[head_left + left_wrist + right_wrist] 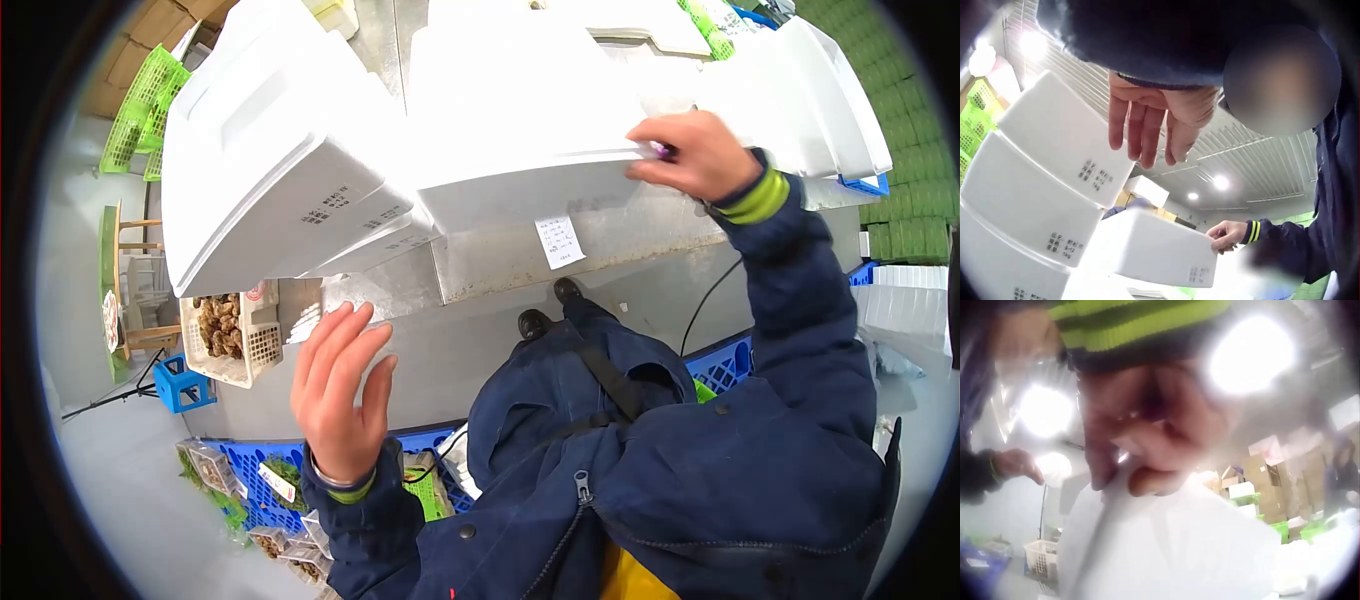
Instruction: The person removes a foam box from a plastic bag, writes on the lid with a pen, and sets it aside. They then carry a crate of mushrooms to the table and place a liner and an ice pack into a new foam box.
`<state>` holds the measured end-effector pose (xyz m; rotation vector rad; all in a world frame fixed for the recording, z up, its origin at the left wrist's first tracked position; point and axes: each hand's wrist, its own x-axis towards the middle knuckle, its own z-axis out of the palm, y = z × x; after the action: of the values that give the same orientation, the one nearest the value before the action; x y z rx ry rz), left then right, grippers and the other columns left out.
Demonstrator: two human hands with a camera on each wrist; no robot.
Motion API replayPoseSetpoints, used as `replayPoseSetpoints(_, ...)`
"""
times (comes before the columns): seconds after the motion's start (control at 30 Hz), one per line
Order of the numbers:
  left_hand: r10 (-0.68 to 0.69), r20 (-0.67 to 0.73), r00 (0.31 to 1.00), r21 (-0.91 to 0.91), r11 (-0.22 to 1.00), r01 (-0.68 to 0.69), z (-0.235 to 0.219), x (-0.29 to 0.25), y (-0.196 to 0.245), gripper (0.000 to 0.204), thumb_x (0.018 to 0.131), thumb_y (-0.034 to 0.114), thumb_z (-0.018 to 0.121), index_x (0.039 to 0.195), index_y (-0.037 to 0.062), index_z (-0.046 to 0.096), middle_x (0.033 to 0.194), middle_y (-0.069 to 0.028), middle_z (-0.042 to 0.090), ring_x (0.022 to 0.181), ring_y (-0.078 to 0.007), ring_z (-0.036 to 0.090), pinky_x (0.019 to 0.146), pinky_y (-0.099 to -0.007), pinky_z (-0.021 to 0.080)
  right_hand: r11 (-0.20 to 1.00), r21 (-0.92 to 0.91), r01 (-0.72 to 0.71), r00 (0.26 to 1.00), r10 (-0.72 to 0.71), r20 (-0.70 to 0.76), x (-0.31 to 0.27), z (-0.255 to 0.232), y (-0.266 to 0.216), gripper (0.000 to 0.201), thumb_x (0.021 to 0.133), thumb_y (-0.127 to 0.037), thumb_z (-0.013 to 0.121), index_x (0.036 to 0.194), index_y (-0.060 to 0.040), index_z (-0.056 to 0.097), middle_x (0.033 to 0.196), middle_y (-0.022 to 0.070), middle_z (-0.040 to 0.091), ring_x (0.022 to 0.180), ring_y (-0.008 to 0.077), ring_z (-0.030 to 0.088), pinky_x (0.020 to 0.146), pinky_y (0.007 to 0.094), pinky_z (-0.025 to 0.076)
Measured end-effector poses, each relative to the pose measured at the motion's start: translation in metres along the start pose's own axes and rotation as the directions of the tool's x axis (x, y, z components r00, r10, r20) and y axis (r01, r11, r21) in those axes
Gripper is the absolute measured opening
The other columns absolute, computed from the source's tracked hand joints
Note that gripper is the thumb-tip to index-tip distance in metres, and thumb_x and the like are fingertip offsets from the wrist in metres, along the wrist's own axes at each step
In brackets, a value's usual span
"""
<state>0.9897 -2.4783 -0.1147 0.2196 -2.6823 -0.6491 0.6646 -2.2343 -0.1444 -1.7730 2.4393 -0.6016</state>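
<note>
My right hand (695, 155) pinches the right end of a white foam box (530, 195) on the metal table. A small purple thing (663, 150) shows between its fingers; its kind cannot be told. In the left wrist view, that hand (1229, 235) is at the box's upper corner, and dark print marks the box's front. My left hand (345, 395) hovers in the air with fingers extended, holding nothing. Beside it rises a stack of printed white foam boxes (1035, 194), the top one tilted in the head view (290, 215).
A handwritten paper (559, 242) lies at the metal table's (480, 270) front edge. To the left stands a cream basket (262, 345) of brown shellfish, near a blue stool (183, 384). Blue pallets (255, 490) with packed goods lie behind on the floor. More white foam boxes (800, 100) stand at right.
</note>
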Motion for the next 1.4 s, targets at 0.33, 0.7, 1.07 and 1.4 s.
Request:
replayPoseSetpoints(0.33, 0.191, 0.279, 0.941, -0.028, 0.981, -0.191, 0.007, 0.032, 0.062, 0.058, 0.076, 0.046, 0.069, 0.116, 0.0057, 0.054, 0.113, -0.0165, 0.06, 0.104, -0.0338, 0.058, 0.096, -0.0462, 0.04, 0.73, 0.598, -0.33, 0.783, -0.142, 0.605, -0.032, -0.009, -0.058, 0.034, 0.078, -0.032, 0.072, 0.092, -0.002, 0.066, 0.06, 0.0059, 0.055, 0.047, 0.0136, 0.052, 0.047, 0.0252, 0.04)
replayPoseSetpoints(0.7, 0.029, 0.615, 0.788, -0.342, 0.911, 0.233, 0.13, -0.014, -0.017, 0.029, 0.084, 0.029, 0.065, 0.101, 0.0049, 0.064, 0.081, -0.0163, 0.064, 0.072, -0.0329, 0.062, 0.063, -0.0351, 0.048, 0.153, 0.949, -0.275, 0.904, 0.377, 0.201, -0.085, 0.058, -0.064, 0.051, 0.097, -0.037, 0.034, 0.127, 0.002, 0.046, 0.084, 0.0059, 0.059, 0.058, 0.005, 0.047, 0.048, 0.0176, 0.034)
replayPoseSetpoints(1.07, -0.125, 0.742, 0.659, -0.337, 0.78, 0.528, 0.097, -0.016, -0.06, 0.027, 0.085, 0.026, 0.064, 0.1, 0.004, 0.067, 0.078, -0.0152, 0.065, 0.069, -0.0264, 0.064, 0.064, -0.0308, 0.048, -0.037, 0.973, -0.23, 0.867, 0.445, 0.222, -0.09, 0.048, -0.08, 0.04, 0.093, -0.041, 0.036, 0.095, -0.0042, 0.052, 0.071, 0.0079, 0.057, 0.05, 0.0046, 0.037, 0.044, 0.0182, 0.025)
replayPoseSetpoints(1.4, -0.106, 0.605, 0.789, -0.133, 0.964, 0.231, 0.093, 0.002, -0.045, 0.034, 0.09, 0.038, 0.054, 0.105, 0.0097, 0.064, 0.093, -0.0119, 0.065, 0.084, -0.0319, 0.062, 0.072, -0.0388, 0.049, -0.103, 0.992, -0.073, 0.914, 0.39, 0.108, -0.064, 0.053, -0.078, 0.047, 0.092, -0.044, 0.04, 0.109, -0.0021, 0.051, 0.074, 0.01, 0.057, 0.047, 0.0044, 0.034, 0.042, 0.0184, 0.025)
